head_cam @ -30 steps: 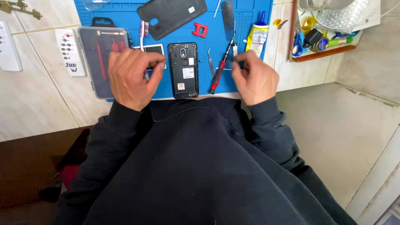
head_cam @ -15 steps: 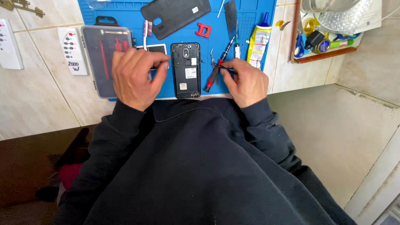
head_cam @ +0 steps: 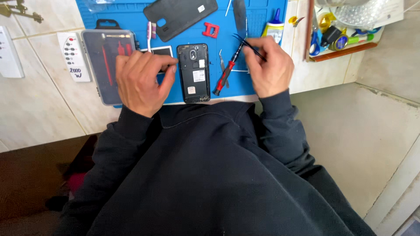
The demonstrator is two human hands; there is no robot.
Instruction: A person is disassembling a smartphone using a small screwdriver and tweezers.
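Phone (head_cam: 194,72) w/ back off, upright on mat; right hand (head_cam: 270,70) fingers pinch tweezers (head_cam: 249,46), left hand (head_cam: 141,81) loosely curled, empty.

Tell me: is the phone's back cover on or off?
Off. The phone lies with its insides exposed; the dark back cover lies apart, farther up the blue mat.

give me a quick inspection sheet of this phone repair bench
surface: blue work mat on a pale tiled counter
job's things: opened phone, back cover lying apart, red-handled screwdriver
clutter: grey tool case, red clip, glue bottle, tray of oddments, keys
hands: left hand beside the phone; right hand pinching black tweezers
cables: nothing seen
surroundings: dark sweater, pale floor
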